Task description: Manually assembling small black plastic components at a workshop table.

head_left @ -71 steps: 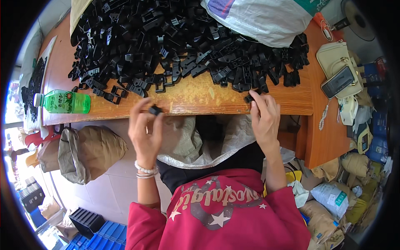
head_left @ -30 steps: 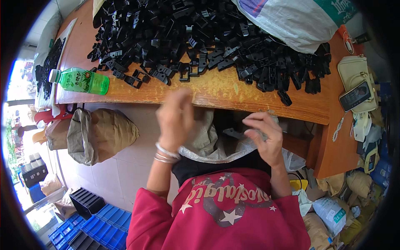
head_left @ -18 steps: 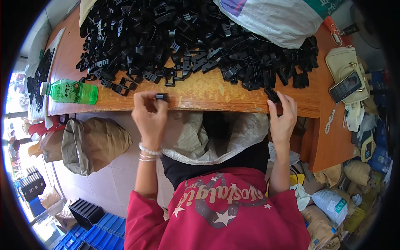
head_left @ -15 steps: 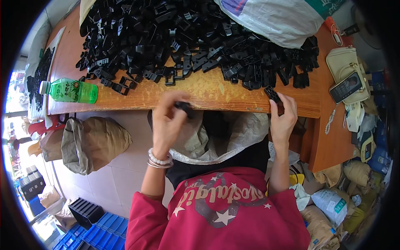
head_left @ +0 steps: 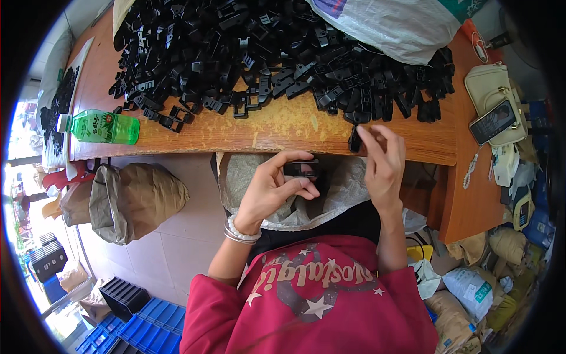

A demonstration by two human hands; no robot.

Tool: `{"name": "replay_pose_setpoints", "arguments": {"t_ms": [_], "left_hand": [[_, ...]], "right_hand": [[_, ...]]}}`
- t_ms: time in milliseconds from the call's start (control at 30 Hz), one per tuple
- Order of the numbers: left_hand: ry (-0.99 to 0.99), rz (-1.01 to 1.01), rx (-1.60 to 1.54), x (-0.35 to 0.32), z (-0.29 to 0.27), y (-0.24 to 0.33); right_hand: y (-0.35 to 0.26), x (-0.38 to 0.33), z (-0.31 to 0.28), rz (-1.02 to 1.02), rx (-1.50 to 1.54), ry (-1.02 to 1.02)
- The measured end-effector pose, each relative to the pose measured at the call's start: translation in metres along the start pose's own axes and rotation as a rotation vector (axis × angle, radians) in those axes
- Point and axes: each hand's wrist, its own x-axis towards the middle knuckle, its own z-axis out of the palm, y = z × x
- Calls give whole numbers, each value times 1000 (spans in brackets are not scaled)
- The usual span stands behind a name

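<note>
My left hand (head_left: 272,190) is closed around a small black plastic frame-shaped part (head_left: 300,169), holding it above the open mouth of a whitish woven sack (head_left: 345,197) at my lap. At the table's front edge, my right hand (head_left: 386,168) pinches a second black plastic part (head_left: 354,140) between thumb and fingertips. The second part stands out from the wood, close below a large heap of similar black parts (head_left: 218,53) spread over the table. Dark contents inside the sack are hard to make out.
A green-labelled bottle (head_left: 100,127) lies on the table's left side. A white plastic bag (head_left: 392,29) rests over the heap. A cream handbag (head_left: 486,82) and a phone (head_left: 493,123) sit at the right. A brown paper sack (head_left: 138,203) stands left of the table; blue crates (head_left: 152,324) are lower left.
My left hand has moved right with its black part, from the table edge to over the sack. My right hand has shifted left with the second part at its fingertips.
</note>
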Motion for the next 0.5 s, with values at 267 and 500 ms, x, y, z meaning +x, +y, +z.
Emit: {"name": "replay_pose_setpoints", "arguments": {"t_ms": [267, 500], "left_hand": [[124, -1, 564, 1, 2, -2], [24, 35, 435, 0, -1, 0]], "right_hand": [[-21, -1, 11, -94, 299, -47], [-44, -3, 11, -110, 544, -110]]}}
